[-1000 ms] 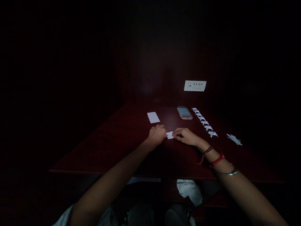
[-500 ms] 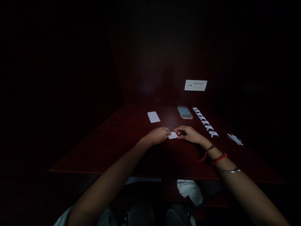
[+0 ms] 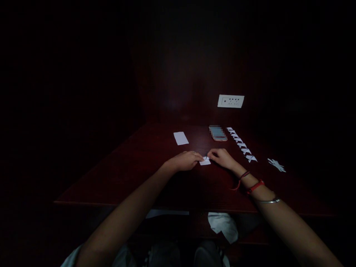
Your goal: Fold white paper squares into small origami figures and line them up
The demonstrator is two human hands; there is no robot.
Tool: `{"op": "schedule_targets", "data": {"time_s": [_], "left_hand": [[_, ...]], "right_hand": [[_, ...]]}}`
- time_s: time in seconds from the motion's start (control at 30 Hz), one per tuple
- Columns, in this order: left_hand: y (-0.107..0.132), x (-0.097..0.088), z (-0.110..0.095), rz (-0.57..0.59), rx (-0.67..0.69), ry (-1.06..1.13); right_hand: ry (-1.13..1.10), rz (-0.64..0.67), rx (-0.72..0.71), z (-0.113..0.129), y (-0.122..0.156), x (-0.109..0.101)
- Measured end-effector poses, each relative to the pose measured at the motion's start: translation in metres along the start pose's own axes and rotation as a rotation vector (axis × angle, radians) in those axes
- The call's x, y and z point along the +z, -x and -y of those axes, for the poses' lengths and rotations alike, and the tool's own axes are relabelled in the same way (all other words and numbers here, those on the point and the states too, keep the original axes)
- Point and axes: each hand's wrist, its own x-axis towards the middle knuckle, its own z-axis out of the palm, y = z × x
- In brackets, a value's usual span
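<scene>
A small white piece of paper point(image 3: 205, 162) lies on the dark red table between my hands, with a fold showing near its upper edge. My left hand point(image 3: 188, 161) holds the paper's left side under its fingertips. Closed in a pinch, my right hand point(image 3: 222, 157) grips the paper's upper right edge; its fingertips partly hide that corner. To the right of my right hand runs a row of folded white paper pieces point(image 3: 242, 145). Beyond my left hand lies a flat white sheet of paper point(image 3: 181, 138).
A phone point(image 3: 218, 132) lies beyond my right hand. Several thin white strips point(image 3: 276, 165) are bunched at the right of the table point(image 3: 111, 178). A white socket panel point(image 3: 230, 101) is on the back wall. White crumpled material point(image 3: 224, 224) shows below the table's front edge.
The right fingers have gone from the paper's right side to its upper edge, where a fold now shows. The left hand stays at the paper's left. The view has shifted slightly.
</scene>
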Motion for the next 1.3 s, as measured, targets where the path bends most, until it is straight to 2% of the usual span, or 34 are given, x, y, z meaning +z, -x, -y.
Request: {"op": "schedule_targets", "data": {"time_s": [0.3, 0.8, 0.87, 0.93, 1.07, 1.17, 1.3], "left_hand": [[0.001, -0.004, -0.008, 0.067, -0.085, -0.069], [-0.004, -0.003, -0.011, 0.087, -0.086, -0.041], [-0.003, -0.004, -0.011, 0.088, -0.09, -0.035], [-0.001, -0.004, -0.009, 0.089, -0.092, -0.029], [0.002, -0.004, -0.004, 0.099, -0.085, -0.011], [0.002, -0.002, 0.0, 0.1, -0.075, -0.002], [0.001, -0.003, 0.001, 0.105, -0.073, -0.005]], "right_hand": [[0.005, -0.039, 0.1, -0.001, -0.004, 0.009], [0.016, -0.08, 0.164, 0.0, -0.007, 0.012], [0.04, -0.101, 0.101, 0.002, -0.005, 0.007], [0.064, -0.098, -0.025, 0.003, -0.002, 0.0], [0.075, 0.035, -0.24, 0.004, 0.004, -0.01], [0.107, 0.112, -0.283, 0.006, 0.005, -0.009], [0.166, 0.155, -0.247, 0.01, 0.006, -0.007]]}}
